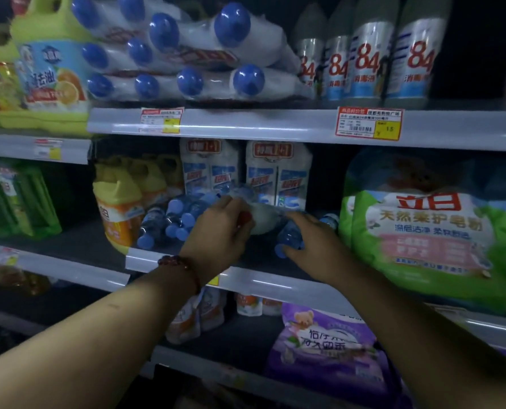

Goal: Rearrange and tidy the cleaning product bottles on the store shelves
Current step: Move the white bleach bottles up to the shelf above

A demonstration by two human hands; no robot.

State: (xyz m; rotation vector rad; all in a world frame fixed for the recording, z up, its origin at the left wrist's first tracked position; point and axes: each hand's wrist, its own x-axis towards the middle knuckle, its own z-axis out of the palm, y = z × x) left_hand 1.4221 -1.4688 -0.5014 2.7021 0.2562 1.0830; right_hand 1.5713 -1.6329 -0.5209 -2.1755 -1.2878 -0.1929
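On the middle shelf (pixel 263 281) lie several blue-capped bottles on their sides. My left hand (pixel 219 234) grips a white wrapped bottle pack (pixel 265 219) near its red spot. My right hand (pixel 311 240) holds a lying blue bottle (pixel 288 240) just behind the shelf edge. A cluster of blue-capped bottles (pixel 172 219) lies to the left of my left hand. Two upright white twin packs (pixel 277 172) stand behind both hands.
Yellow-orange jugs (pixel 119 208) stand at the left of the shelf, a large green bag of washing powder (pixel 429 231) at the right. Above lie stacked white blue-capped packs (pixel 186 51) and "84" disinfectant bottles (pixel 367 54). A purple bag (pixel 325 349) sits on the shelf below.
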